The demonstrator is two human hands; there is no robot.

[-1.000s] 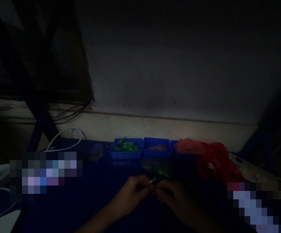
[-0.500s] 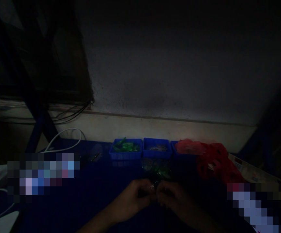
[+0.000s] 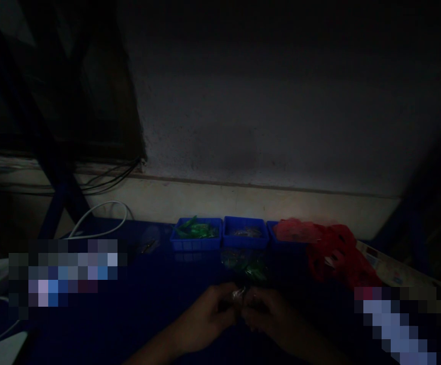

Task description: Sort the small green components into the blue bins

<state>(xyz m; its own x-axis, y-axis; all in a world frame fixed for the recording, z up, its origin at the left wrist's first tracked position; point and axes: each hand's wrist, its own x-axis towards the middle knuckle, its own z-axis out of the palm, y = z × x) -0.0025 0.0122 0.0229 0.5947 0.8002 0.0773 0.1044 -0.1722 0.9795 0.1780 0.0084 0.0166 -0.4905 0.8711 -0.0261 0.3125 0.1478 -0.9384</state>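
Low in the middle of the dim head view, my left hand (image 3: 214,312) and my right hand (image 3: 268,314) meet with curled fingers. Between their fingertips is a small piece of shiny clear plastic wrapping (image 3: 238,294), pinched by the left hand. The right fingers are closed against its other side; darkness hides exactly what they grip. Just beyond the hands lie clear plastic packets (image 3: 231,258) and a green packet (image 3: 256,268) on the blue table (image 3: 159,299).
Along the wall stand a blue bin (image 3: 196,243) of green packets, another blue bin (image 3: 245,239) with clear packets, and a third bin (image 3: 286,245) under pink plastic bags (image 3: 296,230). Red netting-like plastic (image 3: 338,253) spreads to the right. A white cable (image 3: 102,203) loops at left.
Both hands have shifted slightly, and the right fingers have turned a little. More of the shiny plastic shows between the fingertips. The bins and packets stay put.
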